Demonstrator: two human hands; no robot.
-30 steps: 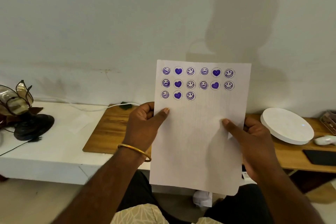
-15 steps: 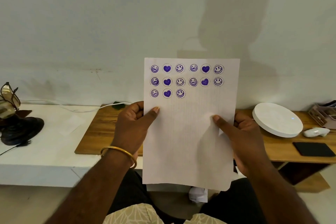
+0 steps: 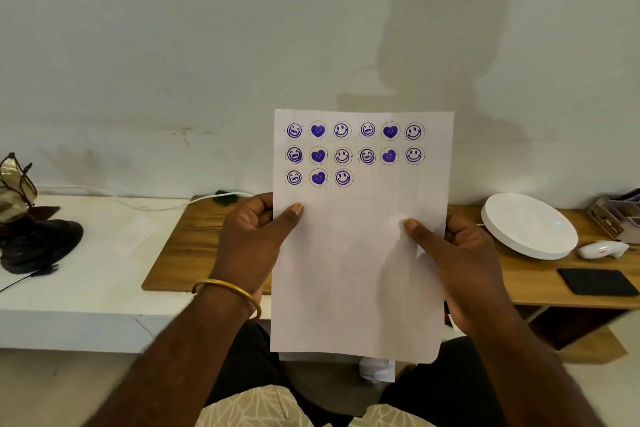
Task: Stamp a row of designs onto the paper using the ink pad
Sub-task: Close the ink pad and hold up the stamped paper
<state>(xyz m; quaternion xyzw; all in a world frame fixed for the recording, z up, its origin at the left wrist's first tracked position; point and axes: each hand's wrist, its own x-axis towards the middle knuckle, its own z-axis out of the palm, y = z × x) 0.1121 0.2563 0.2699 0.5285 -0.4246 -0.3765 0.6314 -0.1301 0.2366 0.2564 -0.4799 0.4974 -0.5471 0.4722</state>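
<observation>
I hold a white sheet of paper point(image 3: 356, 270) upright in front of me. My left hand point(image 3: 252, 243) pinches its left edge and my right hand point(image 3: 460, 253) pinches its right edge, thumbs on the front. Purple stamped designs point(image 3: 353, 154) fill the top of the sheet: two full rows of smiley faces and hearts, and a third row of three at the left. No ink pad or stamp is in sight; the paper hides the table part behind it.
A wooden board point(image 3: 183, 246) lies on a white low table point(image 3: 86, 288). A white round dish point(image 3: 530, 225), a small white device point(image 3: 602, 249), a black flat phone point(image 3: 599, 282) and a box point(image 3: 616, 218) sit at right. A dark lamp point(image 3: 31, 236) stands at left.
The view drifted a little; the sheet stays held up in both hands, with the same stamps on it.
</observation>
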